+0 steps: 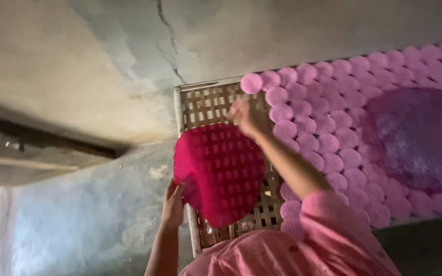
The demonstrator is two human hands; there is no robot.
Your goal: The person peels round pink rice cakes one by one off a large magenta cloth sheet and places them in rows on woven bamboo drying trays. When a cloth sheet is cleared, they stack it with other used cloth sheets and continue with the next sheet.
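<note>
Cracked concrete lay behind a lattice rack (205, 105) covered with pink discs (328, 140). A magenta basket (220, 171) was gripped at its rim by the left hand (172, 204); the right hand (246, 115) was blurred, its fingers' state indeterminable. Discs were best overlapped evenly.

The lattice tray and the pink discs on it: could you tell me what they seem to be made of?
The lattice tray looks like woven pale bamboo or wood strips, matte, with open gaps. The pink discs look like thin, soft, matte dough or paste rounds, overlapping; exact material is unclear.
</note>
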